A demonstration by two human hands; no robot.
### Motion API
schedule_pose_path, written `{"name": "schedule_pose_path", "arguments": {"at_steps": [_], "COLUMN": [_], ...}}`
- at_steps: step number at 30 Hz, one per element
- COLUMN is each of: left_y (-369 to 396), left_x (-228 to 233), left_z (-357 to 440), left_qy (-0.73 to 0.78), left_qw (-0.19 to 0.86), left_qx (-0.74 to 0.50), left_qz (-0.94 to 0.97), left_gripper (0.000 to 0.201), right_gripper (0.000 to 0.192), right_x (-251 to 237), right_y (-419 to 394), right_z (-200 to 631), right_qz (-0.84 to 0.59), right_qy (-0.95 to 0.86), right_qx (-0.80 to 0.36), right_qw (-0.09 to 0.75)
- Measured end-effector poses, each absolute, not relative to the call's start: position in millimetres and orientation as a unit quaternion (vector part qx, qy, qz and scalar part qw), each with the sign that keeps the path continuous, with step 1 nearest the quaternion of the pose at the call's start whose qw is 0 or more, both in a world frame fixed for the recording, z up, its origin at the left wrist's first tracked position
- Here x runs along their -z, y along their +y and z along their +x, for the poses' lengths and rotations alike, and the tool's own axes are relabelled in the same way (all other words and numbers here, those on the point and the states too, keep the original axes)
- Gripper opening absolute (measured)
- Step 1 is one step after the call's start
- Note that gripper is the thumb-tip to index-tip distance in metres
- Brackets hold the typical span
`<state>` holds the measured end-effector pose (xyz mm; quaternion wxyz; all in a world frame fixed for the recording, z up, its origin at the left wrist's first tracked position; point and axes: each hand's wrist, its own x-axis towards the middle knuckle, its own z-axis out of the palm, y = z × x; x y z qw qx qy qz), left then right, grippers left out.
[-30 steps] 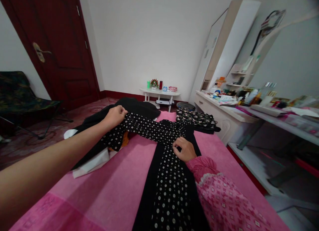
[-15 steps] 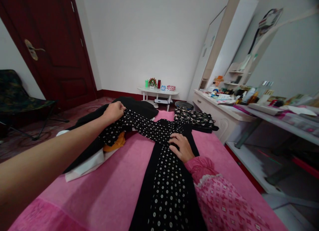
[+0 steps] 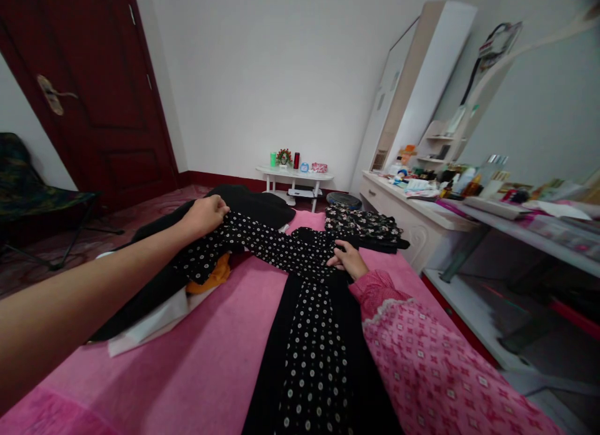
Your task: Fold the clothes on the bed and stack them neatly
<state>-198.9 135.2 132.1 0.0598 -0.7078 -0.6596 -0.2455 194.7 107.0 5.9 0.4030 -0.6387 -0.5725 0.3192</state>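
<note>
Polka-dot dress (image 3: 309,335): spread lengthwise on the pink bed cover (image 3: 210,360). Your left hand (image 3: 204,215) keeps its clenched grip on the dress sleeve (image 3: 255,238), stretched left of the bodice. Your right hand (image 3: 347,259) has slid up from the waist to the shoulder, fingers pinching cloth there. Judgement: sleeve being squared.

Bare pink bed (image 3: 201,360) lay free between my arms, while the heap of dark clothes (image 3: 154,285) crowded my left side, a folded floral garment (image 3: 365,225) sat just past my right hand (image 3: 347,260), and the white bench (image 3: 412,213) hemmed the bed's right edge.
</note>
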Motion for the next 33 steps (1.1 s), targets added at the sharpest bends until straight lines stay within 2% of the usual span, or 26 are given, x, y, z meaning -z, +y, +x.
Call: {"name": "schedule_pose_path", "arguments": {"at_steps": [4,9,13,18,25,28,30,33], "left_y": [125.4,116.6,112.0,108.9,103.3,102.5,102.6,97.2], "left_x": [-132.0,-133.1,-135.3,-137.2,-136.5,-135.9,-140.0,-158.4], "left_z": [-200.7,-201.8,-201.5,-202.4,-203.7,-205.3,-202.1,-179.7], "left_qy": [-0.644,-0.632,-0.638,-0.646,-0.638,-0.637,-0.644,-0.637], "left_qw": [0.057,0.046,0.03,0.027,0.002,-0.012,-0.032,-0.07], "left_qx": [0.257,0.263,0.263,0.253,0.258,0.26,0.255,0.244], "left_qz": [-0.718,-0.727,-0.723,-0.719,-0.726,-0.726,-0.721,-0.728], "left_gripper": [0.02,0.021,0.021,0.021,0.022,0.023,0.022,0.019], "right_gripper": [0.041,0.02,0.013,0.006,0.042,0.051,0.058,0.058], "right_x": [-7.3,-11.7,-22.0,-23.0,-7.8,-3.1,-1.1,-7.6], "right_y": [133.1,149.4,159.9,169.2,138.2,108.7,90.4,70.5], "right_z": [196.3,195.3,194.9,190.7,175.7,170.3,167.8,166.4], "right_qz": [-0.681,-0.691,-0.685,-0.698,-0.674,-0.639,-0.605,-0.572], "right_qy": [-0.574,-0.632,-0.668,-0.663,-0.669,-0.702,-0.739,-0.75], "right_qx": [-0.278,-0.201,-0.176,-0.149,-0.138,-0.13,-0.144,-0.223], "right_qw": [0.36,0.289,0.23,0.226,0.282,0.286,0.258,0.244]}}
